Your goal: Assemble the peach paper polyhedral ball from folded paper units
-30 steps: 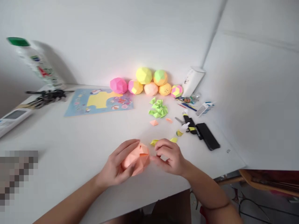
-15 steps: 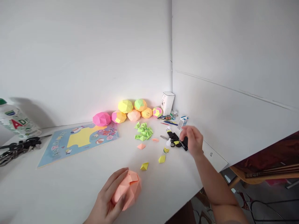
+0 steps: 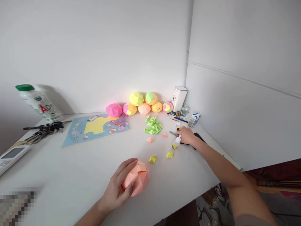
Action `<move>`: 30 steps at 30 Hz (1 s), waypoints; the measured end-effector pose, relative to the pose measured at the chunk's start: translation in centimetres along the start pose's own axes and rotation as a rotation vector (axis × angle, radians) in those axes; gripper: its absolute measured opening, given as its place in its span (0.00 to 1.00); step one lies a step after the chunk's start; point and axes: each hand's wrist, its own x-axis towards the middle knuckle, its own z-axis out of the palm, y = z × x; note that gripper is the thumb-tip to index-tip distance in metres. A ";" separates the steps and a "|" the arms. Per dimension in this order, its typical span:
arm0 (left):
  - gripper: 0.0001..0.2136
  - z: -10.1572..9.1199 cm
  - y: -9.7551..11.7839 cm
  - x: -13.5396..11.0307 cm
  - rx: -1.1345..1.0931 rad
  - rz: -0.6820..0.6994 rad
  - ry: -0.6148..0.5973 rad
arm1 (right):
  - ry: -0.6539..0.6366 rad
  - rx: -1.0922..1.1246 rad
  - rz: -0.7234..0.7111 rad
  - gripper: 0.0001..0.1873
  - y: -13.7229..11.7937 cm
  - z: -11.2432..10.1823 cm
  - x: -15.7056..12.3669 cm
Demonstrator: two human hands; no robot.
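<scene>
My left hand (image 3: 123, 185) is wrapped around a peach faceted paper ball (image 3: 138, 180), which rests on the table with a slit-like gap in its top. Further off to the right, my right hand (image 3: 187, 136) reaches down over the black tools beside the scissors (image 3: 173, 133). Its fingertips are partly hidden, so their grip does not show. In front of that hand stands a small white glue bottle (image 3: 176, 142) with a yellow label. Two folded yellow paper pieces (image 3: 152, 159) lie between the ball and the bottle. Behind them are peach paper pieces (image 3: 150, 140) and a heap of green ones (image 3: 154, 125).
Finished paper balls (image 3: 136, 99) line the back wall. A white box (image 3: 179, 99), pencils and a small carton (image 3: 194, 120) stand in the corner. Leftward are a puzzle board (image 3: 75, 131), a tall bottle (image 3: 39, 103), a dark metal tool (image 3: 47, 127) and a white remote (image 3: 14, 158).
My right hand has dropped from above the table onto the black tools. The left hand still holds the peach ball. The whole view has swung left.
</scene>
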 end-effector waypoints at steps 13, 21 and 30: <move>0.23 0.0 -0.4 0.4 -0.096 0.037 0.012 | 0.044 -0.192 0.096 0.09 -0.6 0.6 -0.5; 0.24 -0.1 -0.6 0.7 -0.117 0.106 0.004 | 0.256 -0.075 0.169 0.10 0.6 -1.0 -2.3; 0.23 0.0 -0.8 0.5 -0.113 0.088 0.004 | 0.548 1.454 -0.061 0.16 0.0 3.5 -14.8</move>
